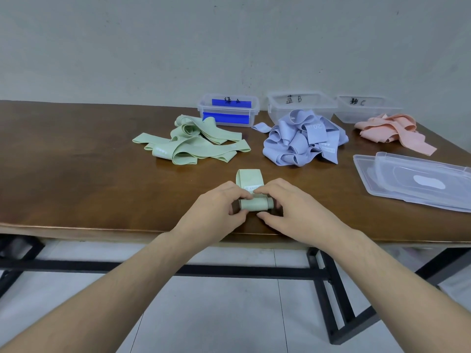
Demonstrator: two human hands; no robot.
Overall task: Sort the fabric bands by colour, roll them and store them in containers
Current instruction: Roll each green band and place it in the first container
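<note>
A pale green fabric band (251, 203) lies near the table's front edge, partly rolled into a tight cylinder, with its flat tail reaching away from me. My left hand (219, 207) pinches the roll's left end and my right hand (288, 206) pinches its right end, fingertips curled over the top. Farther back lie three piles: green bands (193, 142), lilac-blue bands (303, 141) and pink bands (392, 131). Behind them stand three clear containers: A (229, 109) with blue strips on its walls, B (300, 104) and C (364, 107).
Clear plastic lids (413, 179) are stacked at the right side of the brown wooden table (89, 174). A grey wall rises behind the containers. Below the front edge I see the black metal table frame (331, 289) and a tiled floor.
</note>
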